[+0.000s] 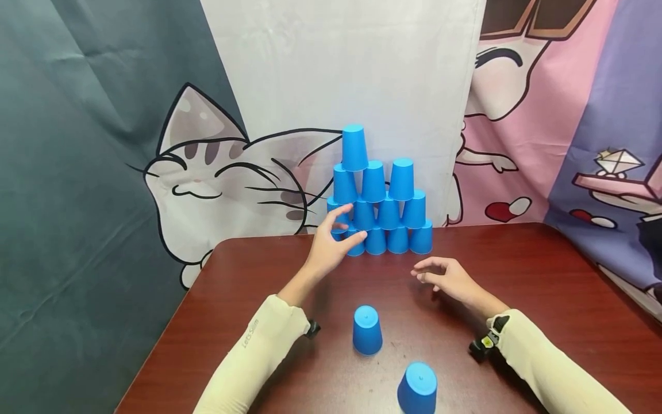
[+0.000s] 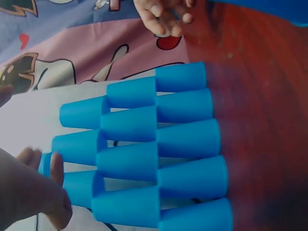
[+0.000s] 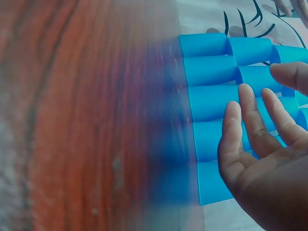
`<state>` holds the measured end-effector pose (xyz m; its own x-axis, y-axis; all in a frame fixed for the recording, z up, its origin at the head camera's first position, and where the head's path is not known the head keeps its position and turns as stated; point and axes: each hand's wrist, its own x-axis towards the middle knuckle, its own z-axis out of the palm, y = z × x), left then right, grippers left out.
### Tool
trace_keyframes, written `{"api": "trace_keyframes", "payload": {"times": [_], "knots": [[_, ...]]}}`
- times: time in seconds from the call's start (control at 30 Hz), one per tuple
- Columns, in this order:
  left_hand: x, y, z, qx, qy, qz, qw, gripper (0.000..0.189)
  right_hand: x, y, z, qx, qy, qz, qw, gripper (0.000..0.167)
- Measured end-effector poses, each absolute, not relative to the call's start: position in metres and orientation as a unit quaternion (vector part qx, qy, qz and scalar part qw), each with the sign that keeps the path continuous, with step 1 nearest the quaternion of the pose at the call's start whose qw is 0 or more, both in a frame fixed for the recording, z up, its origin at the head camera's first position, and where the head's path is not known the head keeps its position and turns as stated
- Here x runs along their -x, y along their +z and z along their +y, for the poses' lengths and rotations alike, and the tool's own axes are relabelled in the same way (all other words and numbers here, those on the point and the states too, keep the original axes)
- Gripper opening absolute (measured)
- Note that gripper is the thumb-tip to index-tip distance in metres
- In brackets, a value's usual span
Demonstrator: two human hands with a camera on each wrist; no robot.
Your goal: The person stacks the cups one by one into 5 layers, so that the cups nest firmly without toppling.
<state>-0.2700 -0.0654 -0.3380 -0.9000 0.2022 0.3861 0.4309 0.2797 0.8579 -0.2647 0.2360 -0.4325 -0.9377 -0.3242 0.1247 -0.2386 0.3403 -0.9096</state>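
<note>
Blue upside-down plastic cups stand as a stepped wall at the back of the table. Its top cup rests across the two left cups of a row of three. My left hand is in front of the wall's left side, thumb and fingers apart, with nothing between them; the left wrist view shows this hand at lower left. To the right and nearer me, my right hand hovers with loosely bent fingers and holds nothing. In the right wrist view, the hand overlaps several stacked cups.
Two single blue cups stand upside down nearer me: one cup mid-table, another cup at the bottom edge of the view. The brown wooden table meets a cartoon-printed cloth close behind the stack.
</note>
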Motion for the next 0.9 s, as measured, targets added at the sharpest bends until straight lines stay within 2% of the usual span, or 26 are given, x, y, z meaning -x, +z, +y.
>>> {"api": "trace_keyframes", "payload": {"times": [0.3, 0.47, 0.6, 0.7, 0.77, 0.9], "knots": [[0.269, -0.368, -0.067, 0.189, -0.576, -0.795, 0.029, 0.061, 0.258, -0.432, 0.236, 0.182, -0.556, 0.81, 0.042, 0.036], [0.273, -0.383, -0.066, 0.185, -0.571, -0.8, -0.03, 0.056, 0.256, -0.433, 0.237, 0.187, -0.562, 0.805, 0.045, 0.036], [0.276, -0.398, -0.065, 0.177, -0.572, -0.8, -0.045, 0.051, 0.252, -0.435, 0.238, 0.187, -0.561, 0.805, 0.052, 0.037], [0.278, -0.407, -0.069, 0.212, -0.584, -0.781, -0.065, 0.045, 0.251, -0.436, 0.238, 0.186, -0.563, 0.803, 0.056, 0.039], [0.279, -0.412, -0.074, 0.242, -0.574, -0.776, -0.098, 0.042, 0.251, -0.436, 0.237, 0.187, -0.565, 0.801, 0.059, 0.04], [0.281, -0.419, -0.085, 0.328, -0.524, -0.764, -0.187, 0.053, 0.252, -0.438, 0.239, 0.191, -0.567, 0.799, 0.061, 0.041]]}}
